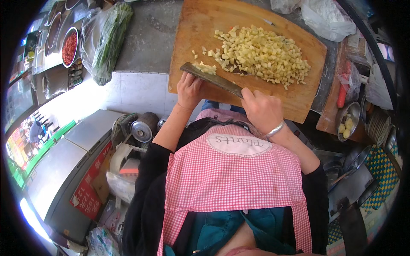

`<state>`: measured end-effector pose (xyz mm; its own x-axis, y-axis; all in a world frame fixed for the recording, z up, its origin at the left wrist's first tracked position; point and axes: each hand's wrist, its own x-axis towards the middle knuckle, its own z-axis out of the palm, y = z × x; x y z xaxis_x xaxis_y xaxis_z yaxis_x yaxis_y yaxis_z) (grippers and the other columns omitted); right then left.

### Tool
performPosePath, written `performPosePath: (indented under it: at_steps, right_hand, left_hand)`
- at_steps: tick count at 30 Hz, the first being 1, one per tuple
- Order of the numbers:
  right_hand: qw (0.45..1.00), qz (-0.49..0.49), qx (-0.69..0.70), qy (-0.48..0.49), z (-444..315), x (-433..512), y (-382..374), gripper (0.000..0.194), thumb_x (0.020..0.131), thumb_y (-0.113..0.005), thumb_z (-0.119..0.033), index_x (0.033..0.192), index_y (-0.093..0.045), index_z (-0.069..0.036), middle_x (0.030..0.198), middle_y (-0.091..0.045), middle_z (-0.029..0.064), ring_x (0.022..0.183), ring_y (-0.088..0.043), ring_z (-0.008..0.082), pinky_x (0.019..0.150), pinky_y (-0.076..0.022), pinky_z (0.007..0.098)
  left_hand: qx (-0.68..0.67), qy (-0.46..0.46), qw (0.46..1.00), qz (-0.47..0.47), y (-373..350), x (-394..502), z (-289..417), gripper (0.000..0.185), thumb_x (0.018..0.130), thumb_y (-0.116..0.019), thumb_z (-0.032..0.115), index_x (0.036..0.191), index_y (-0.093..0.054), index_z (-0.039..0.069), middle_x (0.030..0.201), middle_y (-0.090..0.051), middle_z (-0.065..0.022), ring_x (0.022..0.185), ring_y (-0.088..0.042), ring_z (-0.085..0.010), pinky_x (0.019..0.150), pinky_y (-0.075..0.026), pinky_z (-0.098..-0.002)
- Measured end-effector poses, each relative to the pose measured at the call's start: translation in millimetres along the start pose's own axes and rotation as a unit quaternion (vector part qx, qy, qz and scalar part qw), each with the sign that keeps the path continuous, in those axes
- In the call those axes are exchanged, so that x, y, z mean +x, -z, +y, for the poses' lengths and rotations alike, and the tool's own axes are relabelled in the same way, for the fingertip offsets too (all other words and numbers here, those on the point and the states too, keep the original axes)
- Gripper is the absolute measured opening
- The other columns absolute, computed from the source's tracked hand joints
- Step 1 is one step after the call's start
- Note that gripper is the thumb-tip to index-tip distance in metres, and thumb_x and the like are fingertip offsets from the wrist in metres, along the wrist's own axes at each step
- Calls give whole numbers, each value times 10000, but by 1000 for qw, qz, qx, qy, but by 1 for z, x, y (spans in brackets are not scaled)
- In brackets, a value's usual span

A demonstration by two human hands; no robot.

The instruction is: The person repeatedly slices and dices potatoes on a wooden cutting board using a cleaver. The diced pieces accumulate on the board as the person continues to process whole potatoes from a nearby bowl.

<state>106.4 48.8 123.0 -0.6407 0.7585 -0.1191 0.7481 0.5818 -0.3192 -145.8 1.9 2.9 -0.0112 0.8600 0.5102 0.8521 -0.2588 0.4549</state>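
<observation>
My right hand (263, 110) grips the handle of a cleaver (217, 80), whose dark blade slants up to the left over a wooden cutting board (198, 28). The curled fingers of my left hand (189, 91) meet the near side of the blade close to its left end. Whatever may lie under those fingers is hidden. Against the far side of the blade sits a small clump of pale cut pieces (206, 68). A broad heap of diced potato (262, 54) covers the board's middle and right, with a few loose cubes to its left.
On the grey counter (147, 35), bagged green vegetables (110, 44) lie left of the board. Beyond them stands a bowl of red food (69, 47). White plastic bags (328, 19) rest behind the board. At right, a metal bowl (354, 112) contains peeled potatoes beside a red-handled tool (342, 92).
</observation>
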Motion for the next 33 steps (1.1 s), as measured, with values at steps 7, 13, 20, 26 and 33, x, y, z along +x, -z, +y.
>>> performPosePath:
  at_steps: [7, 13, 20, 26, 33]
  right_hand:
    - [999, -15, 42, -26, -4, 0, -6, 142, 993, -649, -231, 987, -584, -105, 709, -672, 127, 612, -687, 375, 507, -514, 508]
    - [997, -56, 24, -50, -2, 3, -15, 150, 1011, -632, -232, 982, -576, -95, 715, -686, 135, 640, -700, 384, 536, -519, 522]
    - [996, -64, 39, -53, 1, 1, -21, 168, 1004, -643, -216, 957, -567, -74, 728, -697, 147, 645, -699, 392, 538, -519, 522]
    - [996, -49, 60, -43, -12, -9, -12, 166, 1006, -645, -216, 946, -576, -77, 720, -693, 149, 633, -697, 385, 531, -518, 510]
    - [996, -43, 68, -28, -11, -8, -11, 139, 1001, -621, -203, 951, -597, -75, 696, -693, 165, 596, -704, 369, 509, -527, 505]
  left_hand:
    - [8, 16, 1000, -11, -2, -6, -3, 266, 721, -725, 25, 985, -747, 49, 1080, -699, -118, 954, -693, -327, 809, -589, -405]
    - [5, 31, 1000, -3, 1, -3, 1, 279, 729, -726, 18, 1004, -746, 58, 1054, -699, -109, 947, -694, -313, 806, -588, -403]
    - [-1, 50, 999, -1, 2, -6, 2, 281, 734, -737, 22, 1014, -734, 48, 1062, -701, -110, 941, -692, -320, 811, -584, -410]
    - [1, 51, 999, -2, 3, -14, -1, 269, 734, -740, 17, 1001, -715, 43, 1083, -700, -127, 944, -683, -337, 806, -576, -416]
    - [-4, 39, 999, 2, 9, -12, 1, 267, 746, -727, 10, 1010, -729, 51, 1081, -701, -120, 937, -678, -331, 809, -573, -413]
